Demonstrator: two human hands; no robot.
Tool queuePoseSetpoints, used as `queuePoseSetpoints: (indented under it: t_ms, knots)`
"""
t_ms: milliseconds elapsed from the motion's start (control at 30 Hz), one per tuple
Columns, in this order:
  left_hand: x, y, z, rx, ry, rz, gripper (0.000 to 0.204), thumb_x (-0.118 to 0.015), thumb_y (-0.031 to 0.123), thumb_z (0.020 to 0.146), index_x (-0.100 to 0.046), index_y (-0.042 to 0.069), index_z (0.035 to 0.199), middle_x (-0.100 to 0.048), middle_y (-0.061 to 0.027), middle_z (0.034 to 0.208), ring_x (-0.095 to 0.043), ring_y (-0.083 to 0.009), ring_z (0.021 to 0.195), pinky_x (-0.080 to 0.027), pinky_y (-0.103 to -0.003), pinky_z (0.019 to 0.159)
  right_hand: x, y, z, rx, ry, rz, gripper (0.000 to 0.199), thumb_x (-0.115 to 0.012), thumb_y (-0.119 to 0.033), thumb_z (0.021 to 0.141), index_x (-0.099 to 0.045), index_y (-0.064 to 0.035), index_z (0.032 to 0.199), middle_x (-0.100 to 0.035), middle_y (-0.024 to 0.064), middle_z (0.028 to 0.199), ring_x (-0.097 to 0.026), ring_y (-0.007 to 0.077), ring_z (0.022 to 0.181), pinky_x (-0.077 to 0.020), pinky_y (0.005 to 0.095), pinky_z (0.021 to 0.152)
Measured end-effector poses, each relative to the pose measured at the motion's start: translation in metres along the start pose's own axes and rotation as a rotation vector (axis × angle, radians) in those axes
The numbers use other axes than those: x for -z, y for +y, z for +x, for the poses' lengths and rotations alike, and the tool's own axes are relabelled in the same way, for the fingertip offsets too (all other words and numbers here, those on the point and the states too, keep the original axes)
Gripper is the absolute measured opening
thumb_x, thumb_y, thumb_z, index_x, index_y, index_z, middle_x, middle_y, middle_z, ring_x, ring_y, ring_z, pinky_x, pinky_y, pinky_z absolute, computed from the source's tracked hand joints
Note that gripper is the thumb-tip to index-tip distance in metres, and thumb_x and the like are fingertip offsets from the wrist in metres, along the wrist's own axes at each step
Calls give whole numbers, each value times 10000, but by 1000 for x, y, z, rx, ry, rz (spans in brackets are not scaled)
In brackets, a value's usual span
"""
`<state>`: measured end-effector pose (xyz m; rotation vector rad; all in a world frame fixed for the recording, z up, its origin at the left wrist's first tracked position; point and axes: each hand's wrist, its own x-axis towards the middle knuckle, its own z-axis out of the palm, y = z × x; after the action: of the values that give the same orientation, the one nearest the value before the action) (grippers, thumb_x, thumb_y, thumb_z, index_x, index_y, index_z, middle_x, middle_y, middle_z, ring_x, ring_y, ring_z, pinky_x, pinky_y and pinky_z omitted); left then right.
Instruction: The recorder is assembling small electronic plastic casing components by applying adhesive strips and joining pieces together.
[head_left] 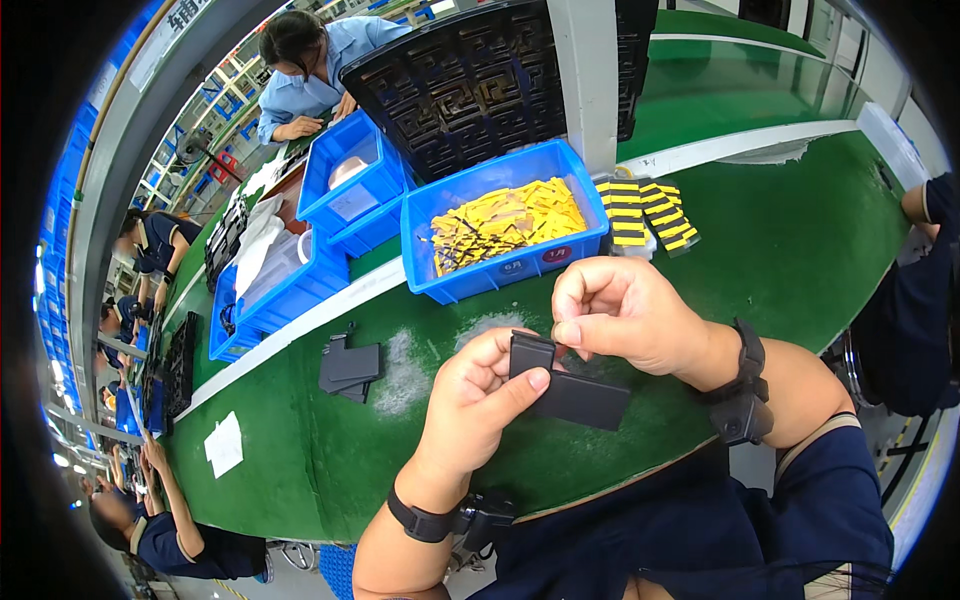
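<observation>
Black flat case point(532, 352) stands tilted above the near side of the bench, clamped between thumb and fingers of the left hand point(475, 400). Right hand point(625, 315): thumb and forefinger bunched close together just beside the case's right edge (cannot tell whether they pinch anything). Green tabletop point(300, 460) stretches left of the hands toward a stack of dark plates point(350, 370), well apart from them; its near edge curves close below the wrists. Beyond the hands, a blue bin point(490, 287) bounds the reach.

Case: dark, matte, narrow, straight-sided. A broader black slab point(585, 400) juts from beneath it; cannot tell whether it is held or lying.

Bin: smooth plastic, heaped with thin yellow strips point(525, 215). Chalky grey patches point(398, 375) roughen the green. Yellow-and-black banded strips point(640, 215) lie right of the bin.
</observation>
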<state>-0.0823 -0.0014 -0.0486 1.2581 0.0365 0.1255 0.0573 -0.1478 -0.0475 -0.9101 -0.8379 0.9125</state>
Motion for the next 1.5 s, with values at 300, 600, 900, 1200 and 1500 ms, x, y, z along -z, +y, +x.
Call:
queuePoseSetpoints:
  t_ms: [300, 600, 900, 1200, 1500]
  knots:
    - [1, 3, 2, 114, -5, -189, 312, -661, 60, 807, -572, -10, 1098, -635, -120, 1003, -619, -175, 863, -497, -291, 818, 5, -3, 5, -64, -131, 78, 276, -696, -128, 837, -662, 37, 1055, -637, 83, 932, -631, 146, 793, -527, 246, 728]
    - [4, 2, 1, 124, -95, -203, 232, -628, 65, 868, -584, -19, 1080, -645, -73, 989, -604, -129, 913, -467, -277, 857, 10, 0, 5, -58, -165, 68, 198, -708, -76, 819, -693, 26, 988, -656, 65, 888, -605, 108, 758, -503, 224, 692]
    - [-2, 4, -2, 22, 113, 128, 206, -614, 36, 878, -571, -21, 1071, -665, -61, 959, -619, -94, 863, -489, -233, 772, 0, -9, 6, 22, 47, -215, 187, -744, -85, 770, -703, 17, 921, -648, 82, 886, -621, 146, 773, -504, 252, 718]
    - [-12, -1, -3, 43, 180, 596, 217, -649, 17, 835, -573, -41, 1030, -697, -87, 838, -637, -69, 774, -506, -220, 671, -3, -4, -2, 331, 93, -1083, 103, -697, -49, 745, -718, -48, 846, -666, 95, 772, -638, 241, 705, -509, 324, 729]
    - [-12, -12, 1, 78, 197, 317, 204, -582, 25, 892, -558, -40, 1084, -689, -67, 879, -611, -64, 786, -491, -220, 684, -14, 9, -5, 725, 90, -1613, 143, -644, -126, 691, -608, -18, 778, -512, 71, 685, -555, 241, 659, -459, 376, 788]
